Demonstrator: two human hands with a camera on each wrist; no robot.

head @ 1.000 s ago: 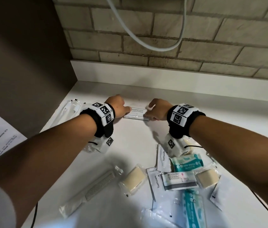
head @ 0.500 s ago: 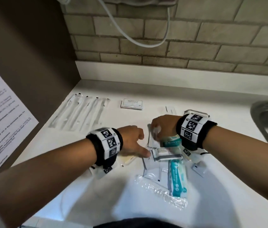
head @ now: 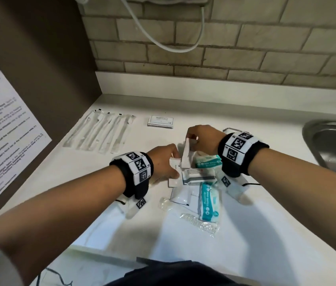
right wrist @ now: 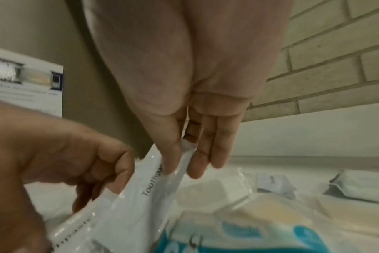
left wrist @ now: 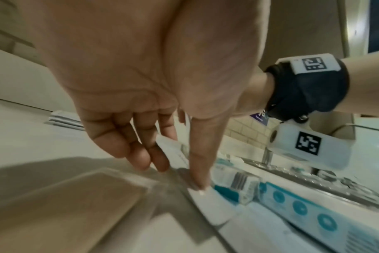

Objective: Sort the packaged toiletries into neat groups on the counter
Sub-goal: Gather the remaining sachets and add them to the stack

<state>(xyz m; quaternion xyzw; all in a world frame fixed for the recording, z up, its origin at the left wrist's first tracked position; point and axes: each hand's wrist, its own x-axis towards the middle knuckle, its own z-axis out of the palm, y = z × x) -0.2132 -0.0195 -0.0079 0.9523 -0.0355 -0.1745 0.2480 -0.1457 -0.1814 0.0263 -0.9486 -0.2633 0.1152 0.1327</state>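
Observation:
A mixed pile lies mid-counter: teal wipes packs point(head: 208, 162), a barcoded white pack point(head: 198, 176), a wrapped comb point(head: 200, 221) and flat white sachets point(head: 180, 196). My right hand point(head: 191, 140) pinches a white toothpaste sachet point(head: 186, 153) by its top edge, lifted upright over the pile; in the right wrist view the sachet point(right wrist: 160, 172) shows between thumb and fingers. My left hand point(head: 174, 162), just left of it, pinches a second white sachet point(head: 173, 165), thumb pressed on it point(left wrist: 206, 193). Wrapped toothbrushes point(head: 101, 131) and a shampoo sachet stack point(head: 160, 121) lie grouped at the back.
A steel sink point(head: 332, 141) sits at the right edge of the white counter point(head: 266, 203). A brown side wall with a printed notice point(head: 4, 131) bounds the left. A white cable point(head: 163, 38) hangs on the brick wall. Wrapped soap bars point(right wrist: 212, 190) lie behind the pile.
Both hands left the shampoo sachets at the back and came down to the pile. The right hand has lifted a toothpaste sachet upright, and the left has taken hold of another.

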